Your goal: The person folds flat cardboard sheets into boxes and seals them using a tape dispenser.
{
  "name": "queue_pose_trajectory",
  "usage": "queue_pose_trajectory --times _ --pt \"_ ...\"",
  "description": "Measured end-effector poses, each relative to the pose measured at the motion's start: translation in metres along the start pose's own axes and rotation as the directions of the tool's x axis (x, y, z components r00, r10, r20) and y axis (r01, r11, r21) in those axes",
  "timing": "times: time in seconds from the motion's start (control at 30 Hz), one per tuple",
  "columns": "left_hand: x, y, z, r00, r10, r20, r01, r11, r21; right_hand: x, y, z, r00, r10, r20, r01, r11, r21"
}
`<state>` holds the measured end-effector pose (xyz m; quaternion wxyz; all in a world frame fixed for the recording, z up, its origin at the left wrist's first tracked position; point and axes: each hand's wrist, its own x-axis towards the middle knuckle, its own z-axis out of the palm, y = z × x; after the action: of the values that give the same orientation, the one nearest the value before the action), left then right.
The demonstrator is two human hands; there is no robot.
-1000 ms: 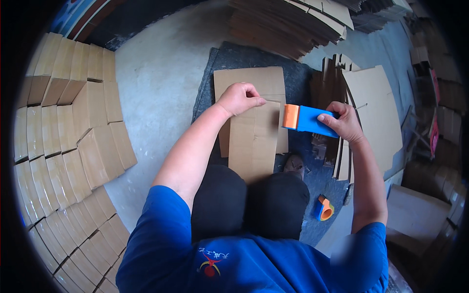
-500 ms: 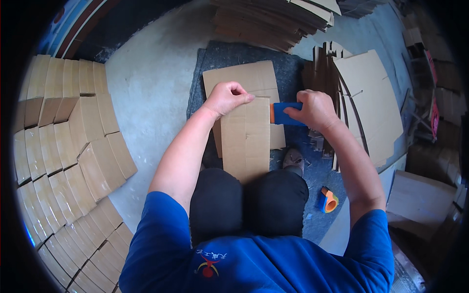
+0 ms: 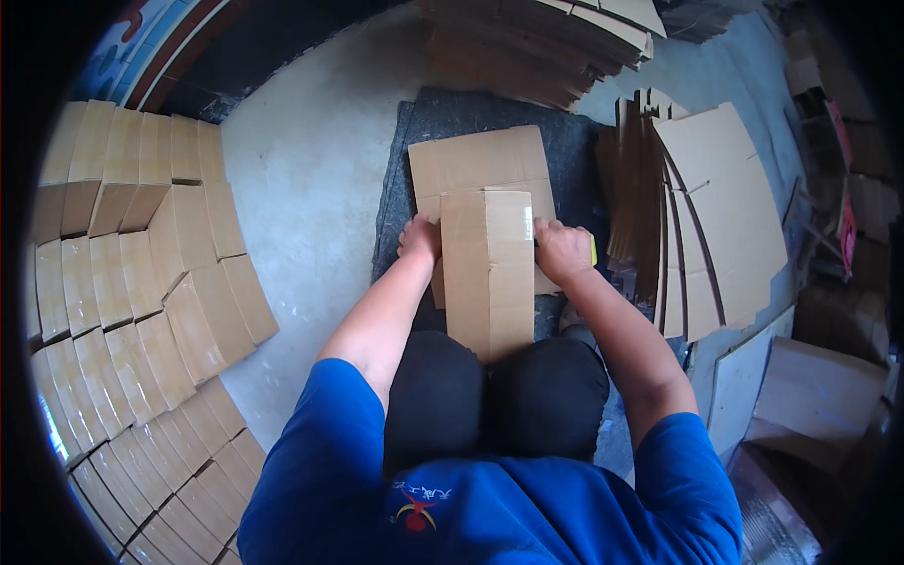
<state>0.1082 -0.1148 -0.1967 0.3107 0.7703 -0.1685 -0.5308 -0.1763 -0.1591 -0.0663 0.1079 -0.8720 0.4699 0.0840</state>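
Observation:
A tall, narrow cardboard box [image 3: 466, 273] stands before my knees, with a seam down its top face. Shiny clear tape [image 3: 527, 224] lies at its far right corner. My left hand [image 3: 421, 241] is closed against the box's left side, its fingertips partly hidden. On the right side, my right hand [image 3: 563, 252] is closed around a tape dispenser [image 3: 593, 249]; only a yellow edge shows past the fingers. Under and beyond the box lies a flat cardboard sheet [image 3: 480, 155].
Stacked cartons [image 3: 132, 273] fill the left side. Flat cardboard sheets [image 3: 720, 217] lean in a row at the right, and a pile of cardboard [image 3: 527, 47] lies at the far side. A dark mat [image 3: 452, 108] covers the floor under the work.
My right hand has moved down the box's right side, and clear tape now shows at that corner. My left hand has left the top edge for the left side. The view has shifted slightly.

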Motion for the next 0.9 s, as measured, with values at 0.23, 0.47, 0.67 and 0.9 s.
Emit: queue_pose_trajectory --times 0.23,0.47,0.67,0.9 --pt "-0.109 0.108 -0.009 0.797 0.518 -0.312 -0.491 0.855 0.166 -0.090 0.063 -0.113 0.834 0.520 -0.186 -0.215 0.617 0.757" --pt "-0.299 0.196 0.034 0.673 0.393 0.626 -0.079 0.880 -0.468 -0.164 0.068 -0.177 0.837 0.414 -0.358 0.337 0.126 0.933" --pt "-0.389 0.197 0.013 0.634 0.491 0.598 -0.151 0.836 -0.527 -0.196 0.035 -0.221 0.833 0.197 -0.517 0.393 0.447 0.803" --pt "-0.428 0.175 -0.012 0.635 0.458 0.622 -0.070 0.836 -0.544 -0.216 0.021 -0.240 0.905 0.029 -0.424 0.357 0.490 0.795"
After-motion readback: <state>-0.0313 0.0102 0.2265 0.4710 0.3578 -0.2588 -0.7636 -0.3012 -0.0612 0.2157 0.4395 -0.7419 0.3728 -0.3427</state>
